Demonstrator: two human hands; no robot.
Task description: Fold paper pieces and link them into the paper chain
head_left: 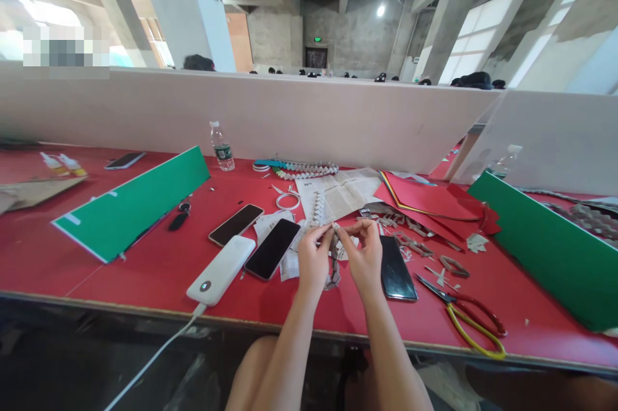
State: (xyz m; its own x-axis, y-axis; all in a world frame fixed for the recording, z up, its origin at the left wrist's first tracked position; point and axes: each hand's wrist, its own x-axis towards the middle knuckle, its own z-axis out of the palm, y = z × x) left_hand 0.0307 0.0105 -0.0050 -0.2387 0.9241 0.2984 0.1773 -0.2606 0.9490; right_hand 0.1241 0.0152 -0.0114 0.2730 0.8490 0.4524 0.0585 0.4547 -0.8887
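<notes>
Worktop (159, 282) spreads red below; over it, your left hand (313, 255) and right hand (365, 255) meet, fingers narrowed, both pinching a small folded-paper piece (335, 228) between them. It looks light, springy at its creases and easily crushed, so hold its folded edges with gentle pressure.

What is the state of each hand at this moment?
Left hand: closed, pinching a small grey-white, paper-like folded strip.
Right hand: closed, pinching the same strip from the other side.
</notes>
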